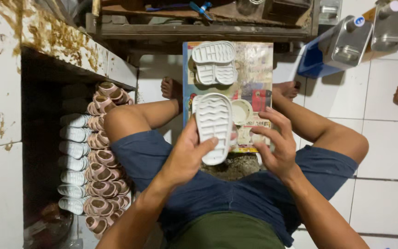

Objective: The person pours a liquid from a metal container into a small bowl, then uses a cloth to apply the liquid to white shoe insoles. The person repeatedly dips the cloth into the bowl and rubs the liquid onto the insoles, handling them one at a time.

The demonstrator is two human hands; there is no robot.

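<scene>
Left hand (185,159): fingers wrapped round the lower end of a white shoe sole (214,127), thumb pressed on its ribbed face; a firm grasp.
Sole: pale rubbery piece, oval outline, wavy ridges across the tread, held tread-up between the knees, above the board.
Right hand (275,145): fingers spread and half curled, holding nothing; fingertips just beside the sole's right edge, contact cannot be told.
Beyond the fingertips: small round white cup (242,111), shallow, standing on a flat board (254,60) covered in worn printed paper.
Further out on the board: a stack of white soles (214,62), same ridged tread, lying flat.
Left of the left hand: rows of small pink and white shoes (93,157), stacked on edge against a dark recess.
Far right: two metal cans (365,34), rectangular, capped, by a blue tub (312,62).
Floor (383,115): white square tiles.
</scene>
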